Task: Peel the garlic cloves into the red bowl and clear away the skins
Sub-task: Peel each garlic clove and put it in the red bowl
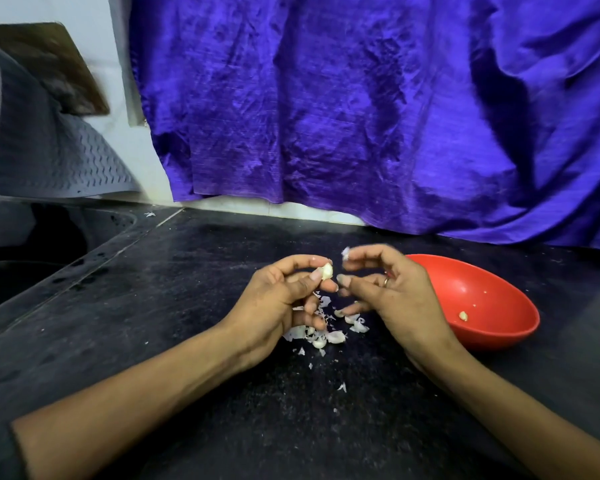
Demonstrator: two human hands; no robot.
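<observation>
Two hands are held close together above a dark countertop (187, 306). A garlic clove (326, 271) is pinched between the curled thumb and forefinger of the left hand (278, 299), at the very tips of those fingers. A small scrap of white skin (345, 252) is pinched at the fingertips of the right hand (392, 296), just above and beside the clove, with a narrow gap left between the two. The right hand's other fingers are loosely curled, and a ring (385, 281) is worn on one of them. Below the fingers of both hands, a heap of garlic skins (326, 332) is spread on the counter, with smaller flakes scattered nearer the wrists. Just behind the right hand's knuckles, the red bowl (482, 299) is seen tilted, with a peeled piece (463, 315) lying inside. A purple cloth (361, 116) is hung beyond the fingertips.
</observation>
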